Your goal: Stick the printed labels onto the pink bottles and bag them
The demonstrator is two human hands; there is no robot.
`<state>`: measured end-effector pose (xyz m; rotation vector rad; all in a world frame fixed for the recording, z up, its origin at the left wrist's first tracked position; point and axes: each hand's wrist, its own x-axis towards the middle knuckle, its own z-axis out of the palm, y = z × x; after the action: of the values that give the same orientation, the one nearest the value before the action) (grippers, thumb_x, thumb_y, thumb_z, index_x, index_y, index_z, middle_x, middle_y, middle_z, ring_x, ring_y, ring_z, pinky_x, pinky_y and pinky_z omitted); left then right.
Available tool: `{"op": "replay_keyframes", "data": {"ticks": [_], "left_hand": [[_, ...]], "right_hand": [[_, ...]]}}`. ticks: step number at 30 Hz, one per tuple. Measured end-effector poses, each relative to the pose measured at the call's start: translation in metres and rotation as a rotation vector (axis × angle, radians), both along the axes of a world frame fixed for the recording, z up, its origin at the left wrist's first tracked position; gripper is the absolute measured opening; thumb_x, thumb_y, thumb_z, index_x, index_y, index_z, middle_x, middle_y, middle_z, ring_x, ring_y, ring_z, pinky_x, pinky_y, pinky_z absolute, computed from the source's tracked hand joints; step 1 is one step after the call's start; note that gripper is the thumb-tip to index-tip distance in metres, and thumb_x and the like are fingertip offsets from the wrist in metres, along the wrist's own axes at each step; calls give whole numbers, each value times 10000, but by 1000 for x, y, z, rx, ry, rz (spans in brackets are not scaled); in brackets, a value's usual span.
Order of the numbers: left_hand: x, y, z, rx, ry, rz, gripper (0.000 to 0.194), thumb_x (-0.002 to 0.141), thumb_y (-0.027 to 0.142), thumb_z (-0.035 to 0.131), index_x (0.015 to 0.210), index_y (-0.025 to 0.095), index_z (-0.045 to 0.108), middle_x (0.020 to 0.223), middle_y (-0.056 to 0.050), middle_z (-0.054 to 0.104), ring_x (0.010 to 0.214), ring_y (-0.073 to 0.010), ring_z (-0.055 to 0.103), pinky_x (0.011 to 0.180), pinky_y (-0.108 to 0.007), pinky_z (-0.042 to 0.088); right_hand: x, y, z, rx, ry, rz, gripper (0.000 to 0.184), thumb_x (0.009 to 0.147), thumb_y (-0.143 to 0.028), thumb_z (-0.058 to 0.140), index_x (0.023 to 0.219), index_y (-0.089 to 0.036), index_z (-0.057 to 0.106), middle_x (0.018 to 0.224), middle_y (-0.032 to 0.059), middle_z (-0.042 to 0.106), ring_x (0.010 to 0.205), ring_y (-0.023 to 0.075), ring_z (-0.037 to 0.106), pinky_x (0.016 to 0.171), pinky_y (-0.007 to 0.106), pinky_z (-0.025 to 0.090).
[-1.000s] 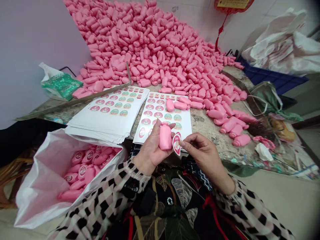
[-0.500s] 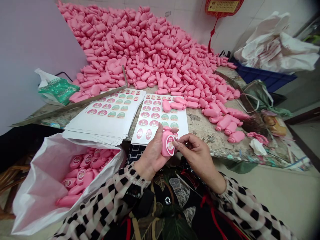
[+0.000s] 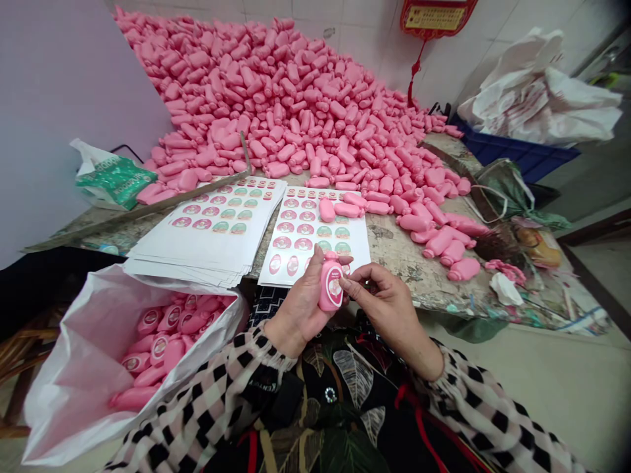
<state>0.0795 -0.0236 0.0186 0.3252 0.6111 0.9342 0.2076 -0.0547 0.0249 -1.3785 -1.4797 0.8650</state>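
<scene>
My left hand (image 3: pixel 308 295) is closed around a small pink plastic bottle (image 3: pixel 327 293), held upright with its neck up, thumb on the left side. An oval pink and white label (image 3: pixel 334 286) with a picture lies on its front. From the right, my right hand (image 3: pixel 382 292) has thumb and bent fingers pinched at the label's right edge. Its fingertips are partly hidden behind the thumb and bottle. Just beyond both hands lies a sheet of stickers (image 3: pixel 305 253), printed with pink and green labels.
A large heap of pink bottles (image 3: pixel 276 92) covers the back of the worktable. At left, more sticker sheets (image 3: pixel 197 246) lie stacked under a metal bar (image 3: pixel 148 209). A white sack (image 3: pixel 73 368) below holds labelled bottles. A blue crate (image 3: pixel 522 154) stands at right.
The bottle has turned slightly so its label faces me more fully. The label's edge now sits flatter on the bottle. Both hands stay in nearly the same place.
</scene>
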Motion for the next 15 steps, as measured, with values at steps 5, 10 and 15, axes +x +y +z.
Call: {"op": "replay_keyframes", "data": {"ticks": [5, 10, 15], "left_hand": [[0, 0, -2, 11, 3, 9, 545, 798, 619, 504, 942, 111, 636, 836, -87, 605, 790, -179, 607, 692, -280, 503], [-1, 0, -4, 26, 11, 14, 544, 780, 623, 527, 933, 115, 647, 822, -79, 605, 764, -170, 603, 679, -276, 504], [-1, -1, -5, 39, 10, 3, 565, 777, 637, 516, 940, 112, 645, 828, -80, 607, 763, -169, 603, 684, -279, 502]], "right_hand": [[-1, 0, -1, 7, 3, -2, 170, 808, -384, 618, 769, -219, 628, 738, 8, 620, 674, 148, 543, 613, 269, 414], [0, 0, -1, 10, -8, 1, 174, 808, -387, 619, 765, -218, 629, 733, 6, 619, 671, 147, 544, 618, 270, 413], [0, 0, 0, 11, -29, -1, 164, 810, -377, 623, 766, -219, 627, 739, -2, 615, 674, 140, 539, 622, 267, 404]]}}
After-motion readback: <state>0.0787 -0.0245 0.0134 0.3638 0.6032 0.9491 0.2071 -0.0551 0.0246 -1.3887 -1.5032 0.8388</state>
